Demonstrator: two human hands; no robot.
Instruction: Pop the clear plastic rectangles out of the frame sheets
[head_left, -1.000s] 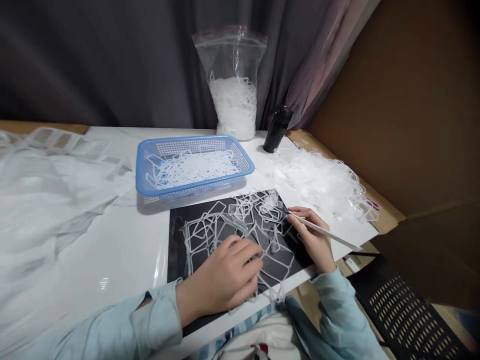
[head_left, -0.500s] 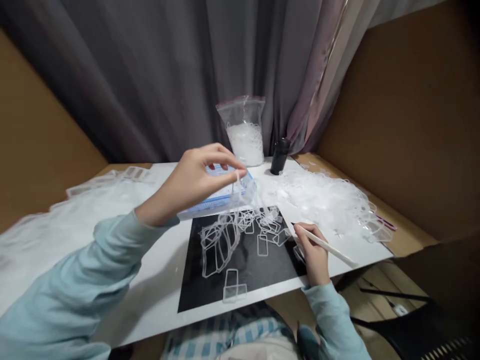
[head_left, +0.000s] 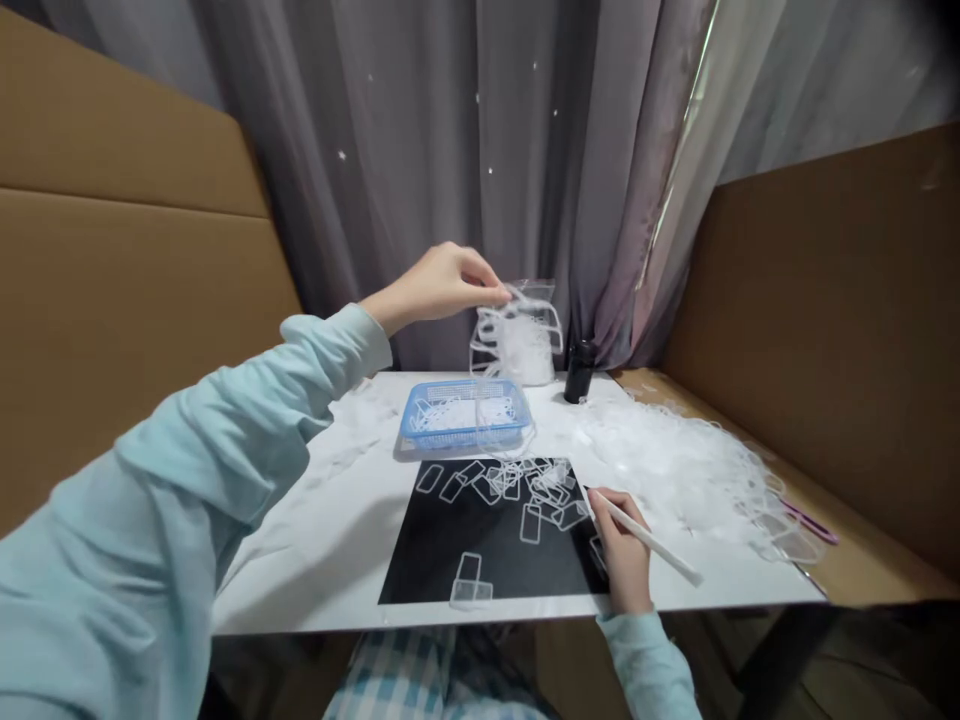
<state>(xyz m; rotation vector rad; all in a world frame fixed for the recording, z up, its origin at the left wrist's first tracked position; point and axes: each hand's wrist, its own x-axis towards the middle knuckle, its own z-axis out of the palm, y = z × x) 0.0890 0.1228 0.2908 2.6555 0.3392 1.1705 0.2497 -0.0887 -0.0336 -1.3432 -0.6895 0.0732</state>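
1. Head view, left hand: the left hand (head_left: 442, 285) is raised high over the far side of the table (head_left: 315, 540). Its fingertips are pinched together on the top of a tangled web of clear frames (head_left: 486, 340).
2. Head view, the web: it hangs in the air from that pinch, above the blue basket (head_left: 465, 415), which holds more clear strips. Its lowest loops trail down toward the far edge of the black mat (head_left: 487, 545).
3. Head view, right hand: the right hand (head_left: 622, 555) rests on the table at the near right edge of the mat. Its fingers are closed round a white stick (head_left: 649, 540), whose tip points left toward the mat.
4. Head view, on the mat: loose frames (head_left: 529, 490) lie scattered over the far half, and a few sit near the front edge.
5. Head view, surroundings: a heap of clear scrap (head_left: 675, 460) spreads to the right. A black bottle (head_left: 580, 370) and a clear bag (head_left: 529, 360) stand at the far edge.
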